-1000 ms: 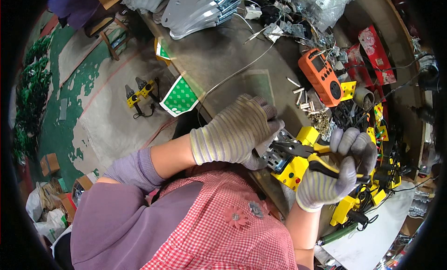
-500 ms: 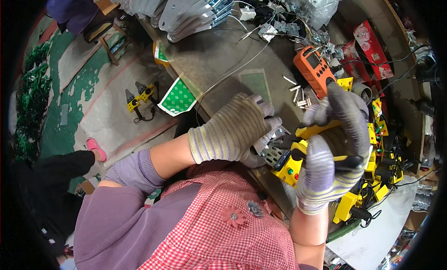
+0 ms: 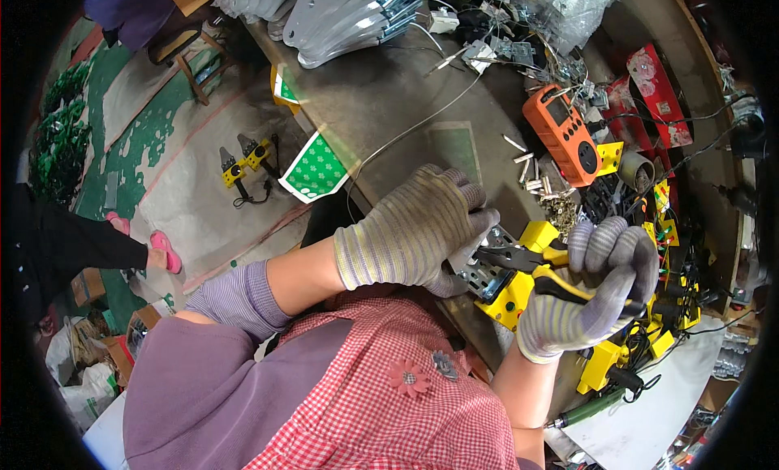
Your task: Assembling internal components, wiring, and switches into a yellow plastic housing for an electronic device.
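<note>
Along the near edge of the tabletop (image 3: 389, 101), as I view it remotely from the head camera: one silver bracket (image 3: 480, 283), slotted, joined to a yellow housing (image 3: 513, 300) with small coloured dots on its face.

Left hand (image 3: 412, 231), striped glove: grip pressed together, thumb and fingers pinching the far end of the bracket.

Right hand (image 3: 596, 300), matching glove: grip curled about the pliers (image 3: 519, 259), black and yellow, their handles standing apart. Jaws lie over the bracket; I cannot tell whether they bite on anything.

Just beyond the housing: one yellow block (image 3: 537, 236).

Farther up the tabletop: one orange meter (image 3: 560, 135), dark screen and round socket; several white cylinders (image 3: 526, 168), loose; one heap of small brass-coloured pieces (image 3: 560, 210); one thin grey cable (image 3: 422, 121); one fan of silver plates (image 3: 337, 28).

At the left border of the tabletop: one green card (image 3: 316, 170), pale flower pattern.

To the right: yellow units with black leads, clustered (image 3: 602, 364); one green-handled tool (image 3: 592, 408), lying near them.

Off to the left, I list another person's legs (image 3: 73, 243), dark trousers, pink shoes (image 3: 165, 255).
</note>
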### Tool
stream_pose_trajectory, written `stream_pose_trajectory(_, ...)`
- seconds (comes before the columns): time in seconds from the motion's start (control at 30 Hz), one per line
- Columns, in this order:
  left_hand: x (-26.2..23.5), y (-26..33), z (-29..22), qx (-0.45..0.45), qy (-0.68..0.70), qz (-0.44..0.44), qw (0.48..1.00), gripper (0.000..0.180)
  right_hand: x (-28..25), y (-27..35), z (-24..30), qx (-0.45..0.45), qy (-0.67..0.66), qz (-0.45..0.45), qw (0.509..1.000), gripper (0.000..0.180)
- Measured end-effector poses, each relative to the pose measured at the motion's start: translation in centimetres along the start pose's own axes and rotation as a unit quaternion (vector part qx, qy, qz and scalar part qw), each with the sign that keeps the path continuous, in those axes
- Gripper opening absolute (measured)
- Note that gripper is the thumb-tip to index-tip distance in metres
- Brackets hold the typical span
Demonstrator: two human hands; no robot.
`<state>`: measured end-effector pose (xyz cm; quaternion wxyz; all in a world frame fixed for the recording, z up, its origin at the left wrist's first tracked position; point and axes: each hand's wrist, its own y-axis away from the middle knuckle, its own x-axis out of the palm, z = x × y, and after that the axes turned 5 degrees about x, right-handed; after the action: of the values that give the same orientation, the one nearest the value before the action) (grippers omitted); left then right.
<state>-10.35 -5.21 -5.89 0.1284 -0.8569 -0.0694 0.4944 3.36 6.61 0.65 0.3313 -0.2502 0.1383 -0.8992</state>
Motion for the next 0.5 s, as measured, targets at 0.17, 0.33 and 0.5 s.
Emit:
stream_pose_trajectory(0.17, -0.2, 0.3, 0.3, -0.01, 0.038, -0.007, 0.999, 0.084, 1.2, -0.7, 1.7, -0.067, 0.165, 0.131, 0.975, 0.055)
stream_pose_trajectory(0.33, -3.7, 1.2, -1.1, -0.006, 0.151, -0.249, 0.957, 0.097, 2.8, -4.9, 4.2, -0.158, 0.126, 0.246, 0.948, 0.06)
stream_pose_trajectory(0.5, -5.8, -0.3, -2.8, -0.019, 0.279, -0.295, 0.914, 0.114, 6.8, -4.5, 1.8, -0.078, 0.15, 0.137, 0.976, 0.053)
